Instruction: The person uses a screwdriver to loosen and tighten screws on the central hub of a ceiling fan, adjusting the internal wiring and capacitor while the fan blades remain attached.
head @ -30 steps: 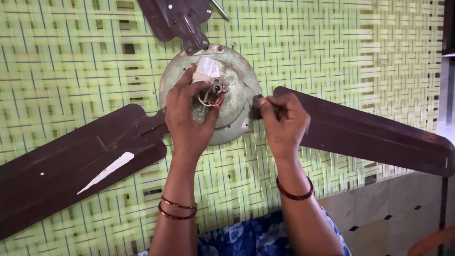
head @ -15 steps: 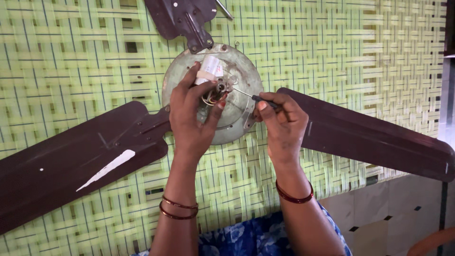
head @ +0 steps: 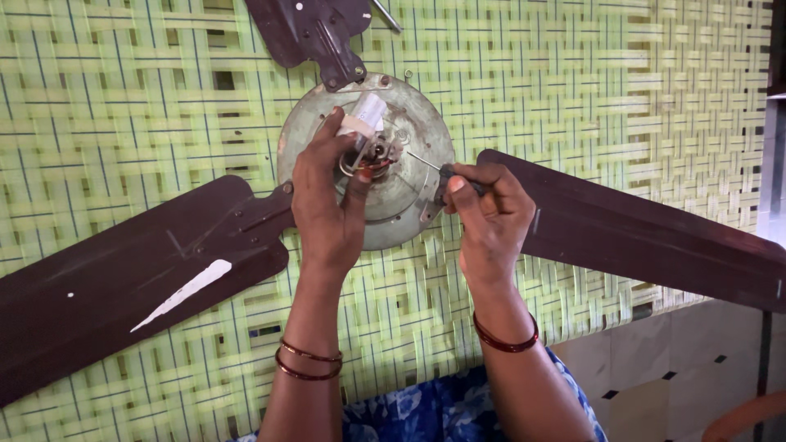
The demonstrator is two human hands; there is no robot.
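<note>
- While the left hand (head: 327,209) pinches loose wires (head: 370,160), its fingers shut, the right hand (head: 490,217) grips a thin screwdriver (head: 438,169).
- Fan motor (head: 366,160): likely heavy, rigid; hold by rim.

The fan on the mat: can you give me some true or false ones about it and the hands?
1. The left hand touches the small white block at the fan's round metal hub. True.
2. The right hand is empty. False: it holds a thin screwdriver pointed at the hub.
3. The fan blades are white. False: they are dark brown.
4. The fan lies on a green woven mat. True.
</note>
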